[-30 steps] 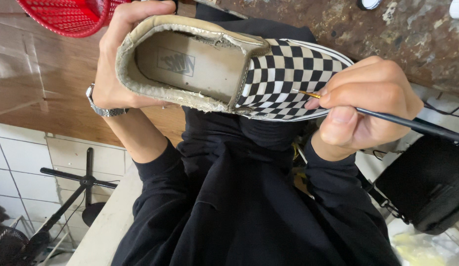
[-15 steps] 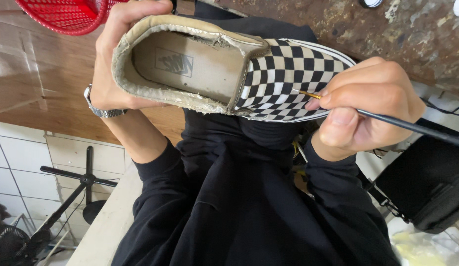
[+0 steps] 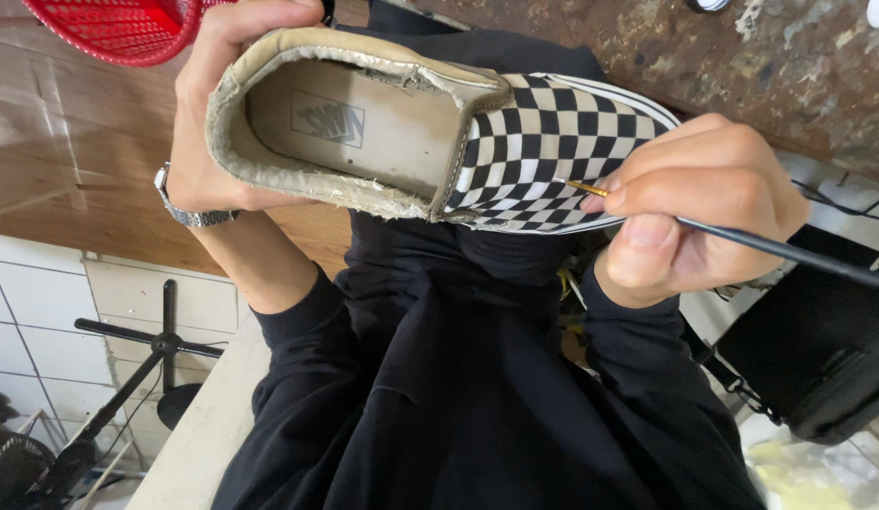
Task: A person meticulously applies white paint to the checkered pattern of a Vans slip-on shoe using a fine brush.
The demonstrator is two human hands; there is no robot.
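Close to the camera, black sleeves (image 3: pixel 477 397) rise toward two bare hands working on a worn slip-on shoe (image 3: pixel 439 142) w/ a black-and-white checkerboard upper. The right hand (image 3: pixel 694 208), at abt 3 o'clock, has its fingers (image 3: pixel 647 231) pinched together on a thin dark paintbrush (image 3: pixel 770 247) — the fine tip touches the checkered cloth near the sole edge. The left hand (image 3: pixel 213 123), at abt 10 o'clock, wearing a metal wristwatch (image 3: pixel 189 212), has its fingers wrapped tight round the heel, holding the shoe up off any tabletop, opening toward the lens. How far along: judged from here, the job looks mid-way — the brush is on the squares at the toe side, while the frayed, dirty lining round the collar appears untouched; whether paint is already laid can't be told. Beyond, a red mesh basket (image 3: pixel 118 28) at 11 o'clock, a black bag (image 3: pixel 817 359) at 4 o'clock.
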